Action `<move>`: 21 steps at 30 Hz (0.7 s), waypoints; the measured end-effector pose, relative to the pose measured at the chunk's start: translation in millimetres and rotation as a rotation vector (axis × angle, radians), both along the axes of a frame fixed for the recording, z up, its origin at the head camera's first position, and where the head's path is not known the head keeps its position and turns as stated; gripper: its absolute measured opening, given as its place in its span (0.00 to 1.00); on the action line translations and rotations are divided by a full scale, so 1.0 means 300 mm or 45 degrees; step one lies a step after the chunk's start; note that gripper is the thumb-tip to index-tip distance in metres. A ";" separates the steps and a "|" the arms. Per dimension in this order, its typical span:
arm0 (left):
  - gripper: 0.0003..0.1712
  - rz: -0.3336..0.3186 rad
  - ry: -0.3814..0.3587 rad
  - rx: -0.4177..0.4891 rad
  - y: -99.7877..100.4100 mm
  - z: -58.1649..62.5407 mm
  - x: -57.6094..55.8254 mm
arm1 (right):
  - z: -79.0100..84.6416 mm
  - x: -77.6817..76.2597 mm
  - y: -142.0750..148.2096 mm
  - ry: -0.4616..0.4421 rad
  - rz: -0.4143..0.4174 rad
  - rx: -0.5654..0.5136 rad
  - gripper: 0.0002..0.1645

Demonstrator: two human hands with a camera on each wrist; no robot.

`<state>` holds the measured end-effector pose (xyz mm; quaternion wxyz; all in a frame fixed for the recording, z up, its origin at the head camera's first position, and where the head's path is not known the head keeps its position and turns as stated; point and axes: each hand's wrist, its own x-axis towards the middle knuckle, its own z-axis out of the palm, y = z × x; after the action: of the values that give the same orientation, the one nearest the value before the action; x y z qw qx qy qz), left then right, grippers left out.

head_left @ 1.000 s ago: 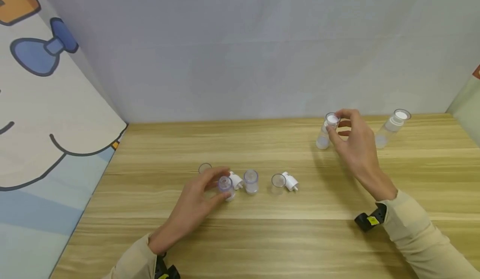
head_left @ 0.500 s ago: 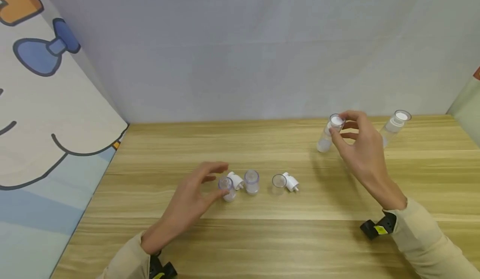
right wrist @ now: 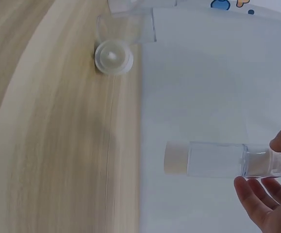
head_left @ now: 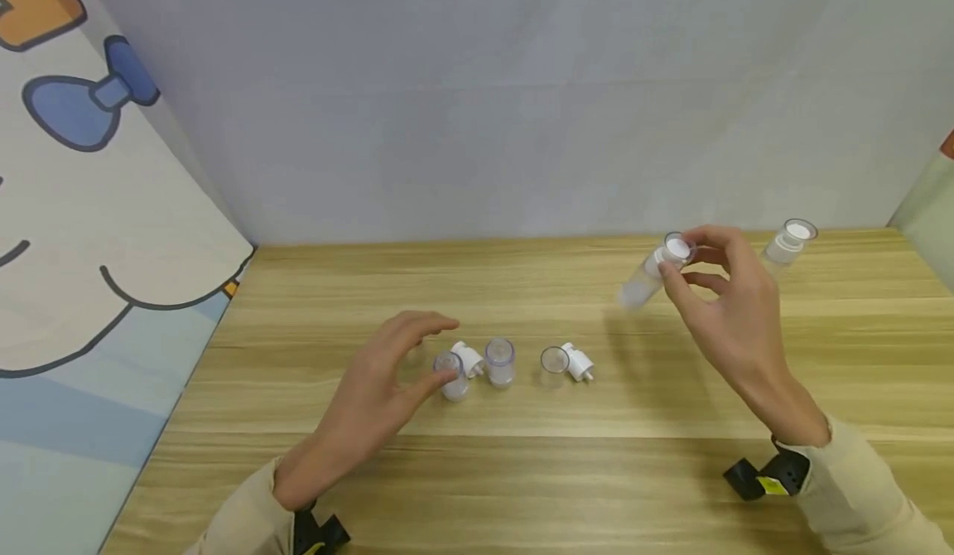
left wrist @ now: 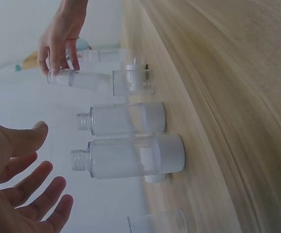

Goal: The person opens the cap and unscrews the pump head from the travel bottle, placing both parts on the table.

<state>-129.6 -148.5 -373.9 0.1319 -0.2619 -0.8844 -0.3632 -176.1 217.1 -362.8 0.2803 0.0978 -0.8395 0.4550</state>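
My right hand (head_left: pixel 734 315) pinches a clear pump bottle (head_left: pixel 645 280) by its capped top, with thumb and fingers on either side. The bottle leans, its base pointing down and left; in the right wrist view its whole clear body (right wrist: pixel 216 159) shows. My left hand (head_left: pixel 373 381) is spread beside an uncapped clear bottle (head_left: pixel 453 383), its thumb overlapping the rim in the head view. From the left wrist, the left fingers (left wrist: pixel 26 194) stand apart from that bottle's threaded neck. A second uncapped bottle (head_left: pixel 500 364) stands upright just right of it.
Two white pump heads lie on the wooden table (head_left: pixel 522 480), one pump head (head_left: pixel 469 359) behind the bottles and another pump head (head_left: pixel 579 363) beside a clear cap (head_left: pixel 553 366). Another clear cap (left wrist: pixel 157 222) is near the left hand. A capped bottle (head_left: pixel 786 244) stands far right.
The right hand has drawn its bottle back toward the right and tilted it more. The left hand has opened wider and drawn slightly away from the nearest bottle.
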 end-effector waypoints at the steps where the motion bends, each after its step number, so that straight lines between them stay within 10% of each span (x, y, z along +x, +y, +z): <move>1: 0.32 -0.003 0.015 -0.008 0.003 0.003 0.001 | 0.004 0.007 -0.002 0.002 0.008 -0.021 0.24; 21: 0.30 -0.109 0.209 -0.106 0.053 0.054 0.038 | 0.042 0.124 -0.035 -0.157 0.349 -0.379 0.27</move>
<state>-118.1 -132.5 -357.7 0.1772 -0.3335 -0.8730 -0.3086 -139.0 206.7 -350.1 0.1750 0.1407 -0.7575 0.6129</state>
